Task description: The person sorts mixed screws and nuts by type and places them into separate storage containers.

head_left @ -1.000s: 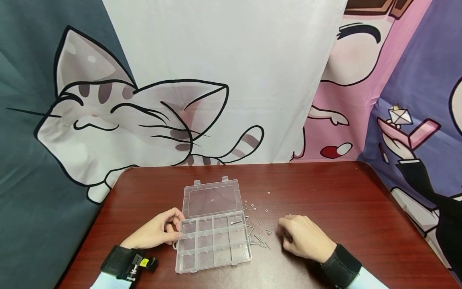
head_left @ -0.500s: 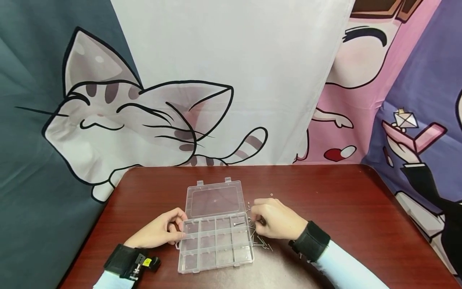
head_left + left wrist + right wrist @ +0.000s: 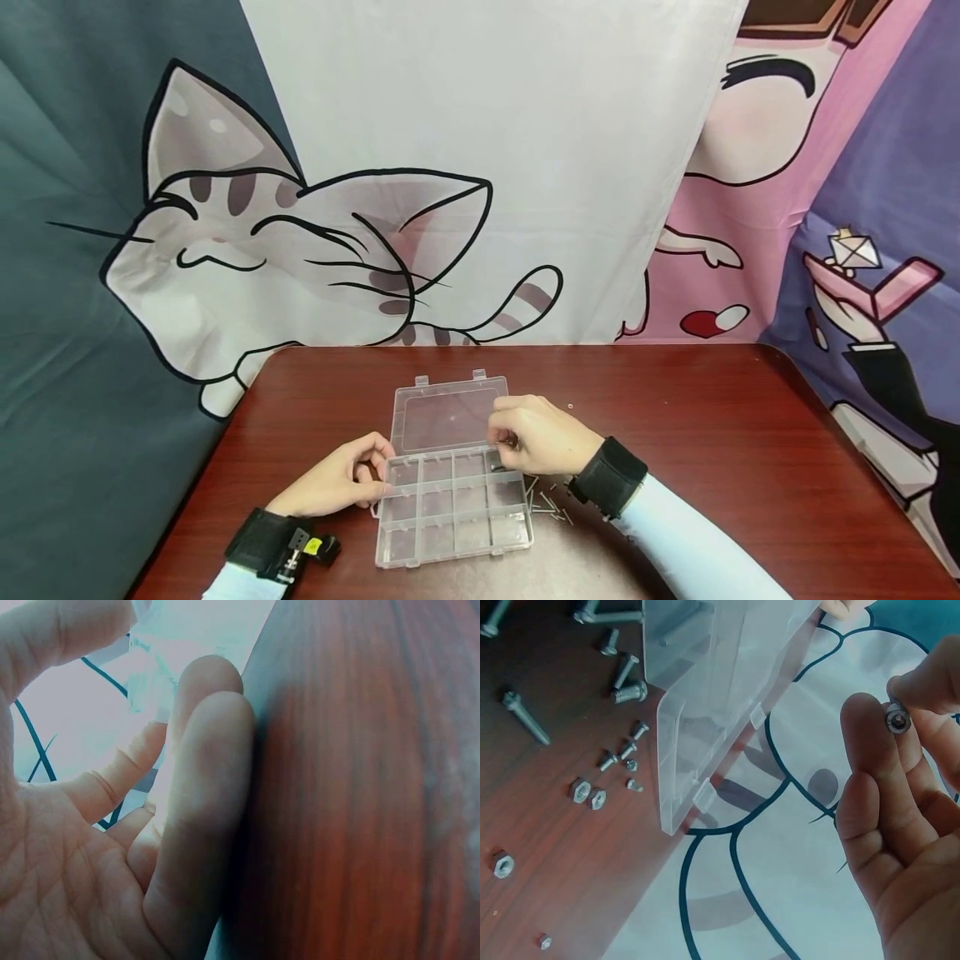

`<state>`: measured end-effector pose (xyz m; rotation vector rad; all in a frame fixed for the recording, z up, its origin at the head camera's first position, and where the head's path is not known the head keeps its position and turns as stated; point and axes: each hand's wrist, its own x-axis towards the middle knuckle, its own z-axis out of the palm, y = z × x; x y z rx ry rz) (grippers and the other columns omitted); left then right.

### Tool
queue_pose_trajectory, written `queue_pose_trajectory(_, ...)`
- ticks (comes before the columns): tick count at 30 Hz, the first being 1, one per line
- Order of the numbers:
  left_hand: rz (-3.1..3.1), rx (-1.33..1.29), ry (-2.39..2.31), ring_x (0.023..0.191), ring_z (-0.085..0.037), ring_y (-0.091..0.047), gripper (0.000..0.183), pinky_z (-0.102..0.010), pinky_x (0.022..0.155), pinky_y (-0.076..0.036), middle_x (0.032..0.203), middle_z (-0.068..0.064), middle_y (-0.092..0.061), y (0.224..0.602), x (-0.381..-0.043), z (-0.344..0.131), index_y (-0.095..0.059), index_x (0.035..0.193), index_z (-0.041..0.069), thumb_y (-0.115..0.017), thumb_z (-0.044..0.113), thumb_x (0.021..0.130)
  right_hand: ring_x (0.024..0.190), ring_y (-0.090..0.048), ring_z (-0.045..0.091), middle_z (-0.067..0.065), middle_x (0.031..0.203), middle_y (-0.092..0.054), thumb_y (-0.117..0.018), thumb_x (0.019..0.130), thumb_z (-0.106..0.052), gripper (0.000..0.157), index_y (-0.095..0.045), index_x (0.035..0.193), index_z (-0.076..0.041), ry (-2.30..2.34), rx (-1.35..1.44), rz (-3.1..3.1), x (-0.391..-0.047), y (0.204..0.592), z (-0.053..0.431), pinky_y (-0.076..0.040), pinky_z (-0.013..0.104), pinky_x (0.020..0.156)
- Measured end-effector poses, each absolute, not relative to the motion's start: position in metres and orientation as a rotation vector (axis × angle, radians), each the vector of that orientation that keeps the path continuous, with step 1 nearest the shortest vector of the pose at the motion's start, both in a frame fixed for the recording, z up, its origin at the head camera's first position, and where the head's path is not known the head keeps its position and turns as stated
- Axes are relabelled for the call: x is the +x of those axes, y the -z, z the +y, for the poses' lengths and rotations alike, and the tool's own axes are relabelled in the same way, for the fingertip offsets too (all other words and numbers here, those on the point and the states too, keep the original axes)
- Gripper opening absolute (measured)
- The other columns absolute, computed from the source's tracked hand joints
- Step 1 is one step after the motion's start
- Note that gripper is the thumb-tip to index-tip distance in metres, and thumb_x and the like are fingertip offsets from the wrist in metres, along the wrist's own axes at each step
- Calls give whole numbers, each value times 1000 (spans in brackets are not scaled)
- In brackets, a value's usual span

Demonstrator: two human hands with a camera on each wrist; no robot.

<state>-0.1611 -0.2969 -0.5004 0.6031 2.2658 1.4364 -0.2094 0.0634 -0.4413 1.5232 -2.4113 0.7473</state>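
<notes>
A clear plastic compartment box (image 3: 453, 493) lies on the table with its lid (image 3: 448, 412) folded back. My left hand (image 3: 333, 477) holds the box's left edge between thumb and fingers; the left wrist view shows part of the clear plastic by the fingertips. Over the back right compartments is my right hand (image 3: 543, 433), its thumb and fingers pinching a screw (image 3: 898, 718) whose socket head shows in the right wrist view. Another screw (image 3: 686, 626) shows dimly through the box wall. Loose screws (image 3: 547, 504) lie right of the box, partly hidden by the right hand.
Several hex nuts (image 3: 580, 790) and small screws (image 3: 607, 760) lie on the brown table (image 3: 712, 467) beside the box. A printed cloth (image 3: 487, 108) hangs behind the table's far edge.
My right hand has moved left from the table at the right, past the loose screws, to above the box. The left hand keeps its hold on the box edge. The head view has shifted slightly.
</notes>
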Motion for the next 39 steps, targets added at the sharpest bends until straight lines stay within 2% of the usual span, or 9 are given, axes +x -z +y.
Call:
queue_pose_trajectory(10,2275,617,-1429,57,-29,-60,44,-36,50,-52,89,-18,-57,501,-165,-293,-49,119,0,-72,23,88,68,-48,0,-8,77,-53,-63,75,-9,12,-64,79,-20,-699,1511,-2449,-212,437,65,-39,11,62)
queue_pose_trajectory(12,2268,614,-1432,56,-29,-60,44,-36,50,-52,89,-18,-57,501,-166,-293,-49,119,0,-72,22,88,72,-50,2,-6,83,-55,-66,78,-14,12,-68,89,-19,-653,1505,-2483,-210,437,67,-43,14,67)
queue_pose_trajectory(15,2258,611,-1440,56,-29,-60,44,-36,50,-52,90,-18,-57,501,-167,-292,-49,119,0,-72,22,88,108,-59,14,4,123,-61,-70,82,-39,52,-65,128,-13,-519,1489,-2576,-205,436,72,-47,28,94)
queue_pose_trajectory(18,2256,606,-1450,57,-29,-60,44,-37,50,-52,90,-18,-57,500,-167,-290,-49,119,0,-72,21,88,145,-31,32,12,162,-27,-64,80,-66,99,-33,158,-13,-415,1466,-2663,-199,436,79,-27,45,116)
queue_pose_trajectory(20,2273,593,-1451,57,-30,-61,44,-38,51,-53,90,-18,-57,500,-167,-290,-50,119,0,-72,22,88,151,-13,35,10,168,-7,-60,78,-74,110,-22,161,-14,-408,1444,-2704,-196,436,85,-16,51,119)
queue_pose_trajectory(24,2334,513,-1439,57,-28,-61,46,-41,53,-55,90,-17,-57,497,-165,-289,-51,120,3,-73,26,86,152,-10,31,7,168,-4,-53,78,-79,110,-20,162,-15,-404,1419,-2726,-195,436,99,-14,49,120)
queue_pose_trajectory(34,2472,337,-1411,61,-24,-62,49,-39,57,-56,89,-14,-59,492,-158,-287,-49,120,2,-73,28,86,147,-29,33,14,160,-32,-60,82,-68,92,-43,151,-9,-415,1335,-2711,-190,445,130,-28,52,114)
queue_pose_trajectory(37,2467,269,-1403,67,-23,-64,50,-37,60,-57,89,-13,-61,488,-152,-285,-48,120,-2,-73,27,86,126,-50,23,7,137,-54,-67,84,-55,71,-58,136,-7,-440,1276,-2689,-184,448,132,-42,43,105)
queue_pose_trajectory(39,2441,251,-1407,70,-24,-65,50,-36,62,-57,90,-13,-62,485,-150,-284,-48,121,-5,-71,25,87,102,-55,14,-1,112,-57,-71,82,-47,54,-66,120,-9,-450,1236,-2668,-179,451,132,-48,34,91)
